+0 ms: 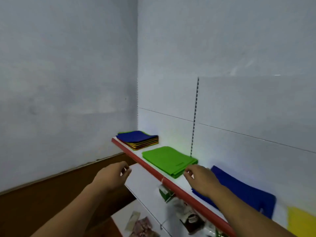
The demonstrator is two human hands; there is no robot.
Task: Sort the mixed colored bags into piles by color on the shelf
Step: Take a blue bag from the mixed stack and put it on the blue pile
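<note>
**Mixed stack waits at the far end**

The mixed stack [138,140], flat felt-like squares with blue on top, lies at the left end of the red-edged shelf [171,183], ahead of both hands. The left hand [116,173] is nearer. The right hand [201,180] hovers by the green pile [169,160]. Both are empty, fingers loosely curled. The blue pile [239,190] and yellow pile [301,221] lie further right.

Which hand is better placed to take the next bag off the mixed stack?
Probably the left hand: it hovers empty, nearer the mixed stack. The right hand sits farther off, by the green pile and blue pile.
</note>
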